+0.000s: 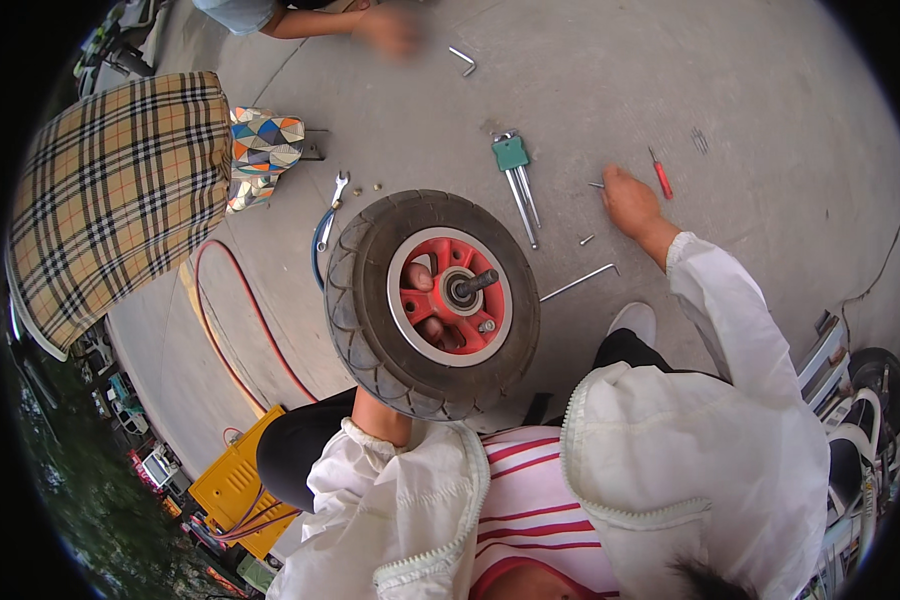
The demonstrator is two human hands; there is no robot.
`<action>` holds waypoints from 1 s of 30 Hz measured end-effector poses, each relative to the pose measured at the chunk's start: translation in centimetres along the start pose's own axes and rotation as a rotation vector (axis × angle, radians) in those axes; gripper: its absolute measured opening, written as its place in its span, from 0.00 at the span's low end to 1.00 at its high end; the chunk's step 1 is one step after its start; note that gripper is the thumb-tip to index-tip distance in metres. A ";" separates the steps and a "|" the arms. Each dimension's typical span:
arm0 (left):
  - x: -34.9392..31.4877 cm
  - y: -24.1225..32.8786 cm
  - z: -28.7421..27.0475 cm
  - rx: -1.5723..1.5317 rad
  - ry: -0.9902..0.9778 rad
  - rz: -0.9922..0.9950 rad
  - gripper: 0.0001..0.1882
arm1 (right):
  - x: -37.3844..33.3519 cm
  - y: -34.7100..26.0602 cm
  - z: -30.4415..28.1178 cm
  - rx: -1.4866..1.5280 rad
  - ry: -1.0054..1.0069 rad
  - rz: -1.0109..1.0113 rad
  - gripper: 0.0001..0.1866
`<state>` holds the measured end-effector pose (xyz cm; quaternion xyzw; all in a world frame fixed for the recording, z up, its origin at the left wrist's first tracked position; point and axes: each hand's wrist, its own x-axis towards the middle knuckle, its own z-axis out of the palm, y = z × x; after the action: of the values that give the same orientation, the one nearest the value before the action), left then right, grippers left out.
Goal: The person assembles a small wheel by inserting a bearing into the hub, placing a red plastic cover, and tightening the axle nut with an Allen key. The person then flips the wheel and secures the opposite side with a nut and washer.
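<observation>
A small wheel with a black rubber tyre (365,300) and a red hub (455,250) stands tilted in front of me. A threaded axle (482,281) sticks out of its centre bearing, and a bolt (487,325) sits in the hub's lower right. My left hand (421,277) grips the wheel from behind, its fingertips showing through the hub's openings. Over the floor to the right, my right hand (630,203) is closed in a pinch on a small bolt (597,184). Another bolt (587,239) lies below that hand. Close by is a red-handled screwdriver (661,175).
Hex keys in a green holder (511,153), a long hex key (580,282), a short one (463,62) and a wrench (341,188) lie around. Another person's blurred hand (390,32) is at the top. A plaid-covered object (120,190), red hose (250,290) and yellow case (235,475) are left.
</observation>
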<state>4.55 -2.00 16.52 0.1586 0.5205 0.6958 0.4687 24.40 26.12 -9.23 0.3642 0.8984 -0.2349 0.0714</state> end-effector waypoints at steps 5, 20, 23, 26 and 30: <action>-1.1 0.5 0.3 0.035 0.024 -0.018 0.25 | 0.0 -3.7 -3.5 0.437 0.158 -0.136 0.11; -1.7 1.4 0.3 0.077 0.015 -0.057 0.25 | -7.1 -17.6 -18.5 0.722 0.285 -0.865 0.10; -1.9 1.5 0.3 0.085 0.017 -0.061 0.25 | -7.2 -17.8 -18.3 0.679 0.282 -0.919 0.08; -2.0 1.6 0.2 0.083 0.021 -0.065 0.25 | -7.2 -18.0 -18.6 0.636 0.252 -0.942 0.07; -2.3 1.6 0.2 0.081 0.027 -0.069 0.26 | -7.4 -18.2 -18.6 0.674 0.222 -0.919 0.08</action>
<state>5.11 -3.83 18.63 0.1502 0.5597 0.6596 0.4787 18.07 18.97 16.10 -0.0383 0.8420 -0.4752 -0.2525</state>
